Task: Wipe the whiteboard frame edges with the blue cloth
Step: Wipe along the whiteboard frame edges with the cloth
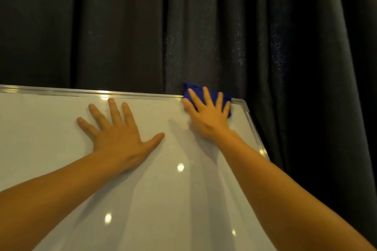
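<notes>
While the left hand rests flat, the right hand presses the blue cloth beneath spread fingers.

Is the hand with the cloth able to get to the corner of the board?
Probably yes. The right hand presses the blue cloth on the top frame edge, just beside the corner, and nothing lies between them.

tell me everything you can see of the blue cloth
The blue cloth is deep blue, soft-looking and bunched, mostly hidden under the right hand, which lies spread flat on it. It sits on the top frame edge of the whiteboard, near the upper right corner, draping over the edge at the back and onto the white surface in front. Its full size and texture cannot be told.
</notes>
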Demonstrator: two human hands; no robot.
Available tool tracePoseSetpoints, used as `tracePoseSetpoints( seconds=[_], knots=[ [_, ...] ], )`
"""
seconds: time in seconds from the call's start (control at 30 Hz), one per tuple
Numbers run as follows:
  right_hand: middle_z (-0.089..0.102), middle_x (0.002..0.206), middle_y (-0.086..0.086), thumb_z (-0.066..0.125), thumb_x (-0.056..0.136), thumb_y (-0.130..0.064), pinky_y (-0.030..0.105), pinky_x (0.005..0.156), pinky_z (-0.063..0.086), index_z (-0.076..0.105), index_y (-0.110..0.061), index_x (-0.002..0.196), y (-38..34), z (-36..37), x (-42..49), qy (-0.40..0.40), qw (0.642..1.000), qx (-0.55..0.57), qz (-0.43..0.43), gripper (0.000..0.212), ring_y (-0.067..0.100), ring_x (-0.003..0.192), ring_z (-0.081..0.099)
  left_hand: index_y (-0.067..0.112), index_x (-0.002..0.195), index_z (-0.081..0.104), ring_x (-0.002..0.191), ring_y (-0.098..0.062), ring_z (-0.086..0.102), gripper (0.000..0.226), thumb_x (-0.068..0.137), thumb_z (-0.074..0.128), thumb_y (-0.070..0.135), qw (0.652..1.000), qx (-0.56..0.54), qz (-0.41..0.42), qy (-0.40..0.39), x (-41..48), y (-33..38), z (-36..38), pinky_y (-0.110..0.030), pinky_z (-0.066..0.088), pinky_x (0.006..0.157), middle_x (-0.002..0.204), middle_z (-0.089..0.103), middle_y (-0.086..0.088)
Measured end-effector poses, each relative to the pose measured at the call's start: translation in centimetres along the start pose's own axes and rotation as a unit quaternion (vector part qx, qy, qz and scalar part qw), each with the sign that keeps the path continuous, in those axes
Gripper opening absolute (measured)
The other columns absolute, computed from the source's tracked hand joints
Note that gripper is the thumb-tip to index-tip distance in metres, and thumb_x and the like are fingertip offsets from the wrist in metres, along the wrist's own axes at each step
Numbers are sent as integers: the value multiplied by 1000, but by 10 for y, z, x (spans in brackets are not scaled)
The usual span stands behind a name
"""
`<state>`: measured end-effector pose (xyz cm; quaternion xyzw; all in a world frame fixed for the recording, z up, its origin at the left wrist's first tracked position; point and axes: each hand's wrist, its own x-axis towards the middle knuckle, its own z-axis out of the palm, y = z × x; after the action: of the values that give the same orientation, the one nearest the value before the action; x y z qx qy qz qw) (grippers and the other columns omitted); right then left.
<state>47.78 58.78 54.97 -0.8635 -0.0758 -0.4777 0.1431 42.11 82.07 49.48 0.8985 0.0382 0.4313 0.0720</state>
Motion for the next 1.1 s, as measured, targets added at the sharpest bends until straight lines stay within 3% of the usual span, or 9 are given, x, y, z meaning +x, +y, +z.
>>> tracePoseSetpoints(
  seconds=[0.1, 0.2, 0.3, 0.37, 0.47, 0.63, 0.8, 1.0, 1.1],
  knots=[
    [-9, 165, -15, -3, 75, -91, 42, 98, -40, 0, -65, 145, -36, 15, -11, -15, 992, -15, -127, 75, 28, 146, -28, 17, 152, -23, 144, -53, -19, 130, 56, 6, 100, 1000, 1, -26, -9, 4, 6, -2, -74, -3, 111, 161, -25, -16],
    [-12, 165, -13, 4, 83, -86, 45, 107, -33, -2, -61, 148, -7, 1, -9, -11, 982, -79, -172, 70, 27, 147, -28, 19, 152, -24, 144, -53, -19, 128, 57, 4, 100, 1000, 7, 2, -3, 7, 0, 1, -74, -4, 110, 161, -27, -14],
    [-10, 167, -9, 11, 89, -80, 52, 116, -21, 2, -54, 152, 36, -18, -12, -4, 995, -78, -64, 69, 31, 150, -21, 19, 152, -22, 144, -53, -20, 126, 60, 10, 98, 999, -18, 35, 8, 4, 4, 5, -74, -6, 111, 161, -27, -13],
    [-9, 167, -6, 9, 85, -83, 53, 115, -21, 3, -51, 153, 44, -20, -22, -2, 999, -46, 0, 76, 32, 150, -21, 17, 153, -20, 144, -53, -19, 126, 62, 15, 97, 999, -22, 28, 7, 0, 21, 4, -74, -4, 111, 162, -25, -14],
    [-9, 167, -4, 5, 80, -86, 52, 113, -22, 1, -49, 154, 45, -15, -33, 6, 999, -53, 7, 83, 34, 150, -18, 17, 154, -17, 144, -53, -18, 124, 63, 13, 95, 999, -4, 30, 9, -1, 42, 5, -75, -1, 111, 162, -23, -14],
    [-7, 168, -2, 9, 89, -77, 51, 119, -13, 3, -43, 156, 91, -37, -39, 23, 993, -70, 88, 75, 31, 151, -17, 22, 151, -24, 144, -52, -20, 123, 53, -8, 95, 987, 28, 157, 2, -19, 83, 11, -73, -6, 111, 162, -26, -12],
    [-5, 168, -4, 9, 85, -81, 52, 119, -8, 5, -44, 155, 91, -46, -34, 21, 989, -15, 145, 80, 33, 151, -13, 10, 152, -20, 141, -57, -20, 133, 54, -1, 98, 988, 59, 142, -7, -30, 132, 25, -77, -4, 109, 160, -25, -19],
    [-8, 167, -4, 19, 85, -84, 57, 118, 0, 3, -46, 155, 77, -58, -9, -57, 974, 72, 207, 81, 39, 151, -7, 28, 152, -21, 136, -56, -33, 125, 53, 3, 101, 940, 46, 337, -4, -57, 156, 50, -76, -16, 102, 161, -27, -13],
    [-7, 168, -3, 18, 86, -82, 55, 118, 2, 1, -45, 155, 66, -45, -30, -43, 979, 35, 195, 80, 40, 151, -4, 23, 149, -29, 133, -57, -36, 125, 55, 4, 99, 934, 42, 354, 11, -77, 160, 65, -77, -21, 100, 160, -27, -17]
  ],
)
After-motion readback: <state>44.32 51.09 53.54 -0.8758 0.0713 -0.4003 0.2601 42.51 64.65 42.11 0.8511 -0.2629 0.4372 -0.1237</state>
